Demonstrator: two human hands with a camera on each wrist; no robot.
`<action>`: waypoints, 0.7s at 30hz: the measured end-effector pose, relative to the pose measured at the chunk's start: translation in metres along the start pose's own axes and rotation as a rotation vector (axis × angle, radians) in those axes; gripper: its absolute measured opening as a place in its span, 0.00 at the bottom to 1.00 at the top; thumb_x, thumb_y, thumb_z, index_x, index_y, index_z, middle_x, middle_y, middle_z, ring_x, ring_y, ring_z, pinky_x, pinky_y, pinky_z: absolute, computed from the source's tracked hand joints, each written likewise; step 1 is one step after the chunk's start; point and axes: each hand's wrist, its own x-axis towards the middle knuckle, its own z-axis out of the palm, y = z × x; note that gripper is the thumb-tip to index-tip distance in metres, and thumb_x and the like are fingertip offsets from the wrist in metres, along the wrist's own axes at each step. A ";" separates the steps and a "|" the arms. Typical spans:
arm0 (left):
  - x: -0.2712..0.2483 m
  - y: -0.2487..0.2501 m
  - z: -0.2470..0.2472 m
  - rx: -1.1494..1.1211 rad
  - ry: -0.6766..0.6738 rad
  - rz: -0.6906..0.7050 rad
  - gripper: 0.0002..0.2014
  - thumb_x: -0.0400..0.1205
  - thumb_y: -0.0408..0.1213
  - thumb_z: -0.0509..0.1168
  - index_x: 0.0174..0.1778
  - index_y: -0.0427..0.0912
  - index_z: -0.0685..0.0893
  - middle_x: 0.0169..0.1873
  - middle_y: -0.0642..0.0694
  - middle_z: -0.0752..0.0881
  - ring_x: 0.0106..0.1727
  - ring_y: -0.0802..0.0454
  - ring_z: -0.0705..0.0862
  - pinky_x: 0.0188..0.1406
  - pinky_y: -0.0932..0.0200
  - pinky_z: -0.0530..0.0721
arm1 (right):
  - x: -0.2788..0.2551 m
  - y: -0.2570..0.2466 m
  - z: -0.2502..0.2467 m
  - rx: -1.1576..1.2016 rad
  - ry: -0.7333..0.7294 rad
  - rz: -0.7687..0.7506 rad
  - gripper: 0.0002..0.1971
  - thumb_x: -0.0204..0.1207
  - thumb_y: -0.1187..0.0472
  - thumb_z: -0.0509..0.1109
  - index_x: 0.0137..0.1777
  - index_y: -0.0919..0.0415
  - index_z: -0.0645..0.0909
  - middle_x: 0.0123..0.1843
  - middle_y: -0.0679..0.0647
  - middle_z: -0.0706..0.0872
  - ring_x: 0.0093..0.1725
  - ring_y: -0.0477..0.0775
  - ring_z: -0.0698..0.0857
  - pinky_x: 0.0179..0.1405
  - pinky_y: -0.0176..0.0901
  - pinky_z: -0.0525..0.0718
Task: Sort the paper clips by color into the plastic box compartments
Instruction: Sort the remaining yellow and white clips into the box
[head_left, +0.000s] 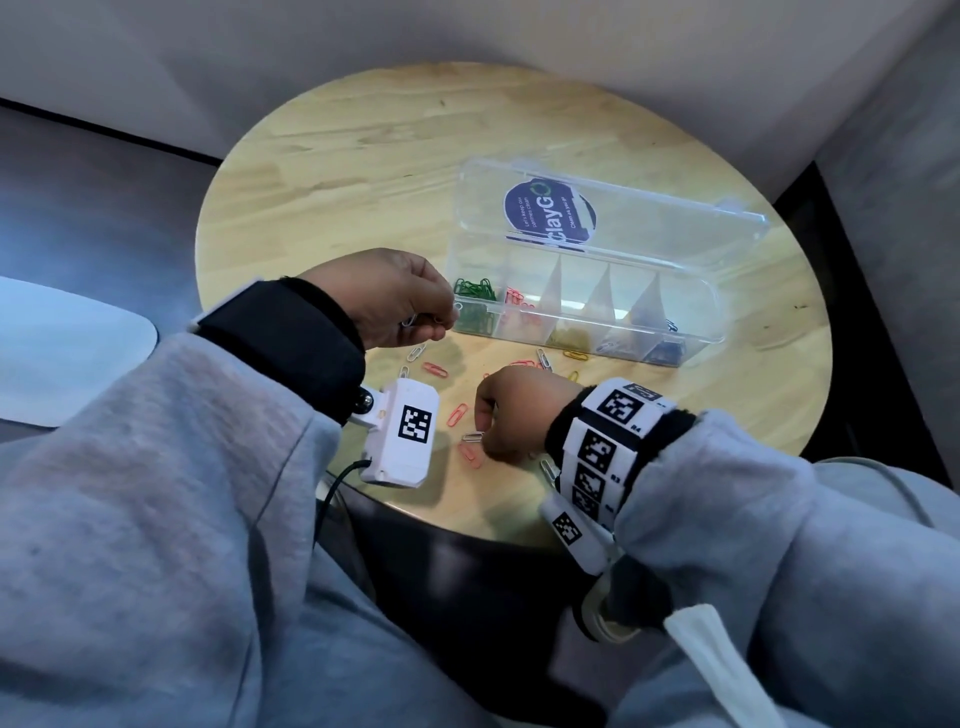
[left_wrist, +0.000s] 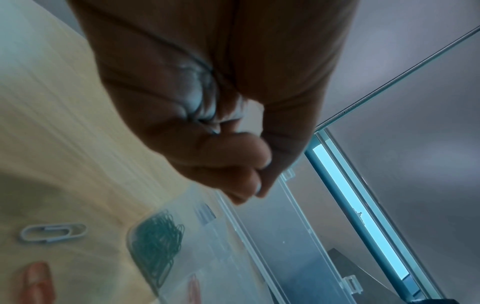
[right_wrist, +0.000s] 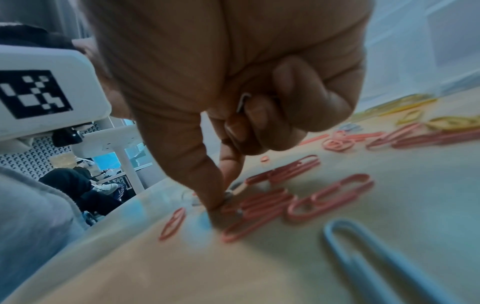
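A clear plastic box lies open on the round table, its compartments holding green clips, red clips, then yellow, white and blue ones. My left hand hovers at the box's left end, its fingers curled round white paper clips. My right hand is down on the table near the front edge. Its thumb and forefinger pinch a white clip on the wood. Another white clip is tucked under its curled fingers.
Loose red clips and white clips lie scattered between the box and the table's front edge, and a few yellow ones by the box. The lid lies open behind the box. A white clip sits by my right wrist.
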 end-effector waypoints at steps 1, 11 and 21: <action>0.000 0.000 0.000 -0.003 0.000 -0.005 0.12 0.78 0.20 0.62 0.33 0.40 0.76 0.16 0.49 0.82 0.15 0.61 0.79 0.15 0.74 0.76 | 0.000 0.000 -0.001 -0.011 -0.006 0.002 0.08 0.68 0.66 0.69 0.47 0.59 0.85 0.35 0.50 0.83 0.28 0.50 0.78 0.30 0.38 0.79; 0.001 0.000 0.009 -0.060 -0.035 -0.072 0.10 0.81 0.26 0.58 0.37 0.38 0.82 0.30 0.43 0.77 0.19 0.59 0.78 0.17 0.75 0.76 | 0.002 0.020 -0.011 0.285 -0.055 0.017 0.03 0.67 0.64 0.72 0.34 0.57 0.82 0.31 0.54 0.86 0.27 0.50 0.80 0.32 0.40 0.83; 0.011 -0.003 0.015 -0.065 -0.041 -0.112 0.08 0.81 0.30 0.57 0.38 0.41 0.79 0.27 0.48 0.71 0.22 0.58 0.68 0.14 0.73 0.63 | -0.016 0.087 -0.027 1.326 -0.031 0.055 0.16 0.75 0.81 0.58 0.31 0.63 0.69 0.17 0.54 0.78 0.15 0.44 0.74 0.11 0.29 0.70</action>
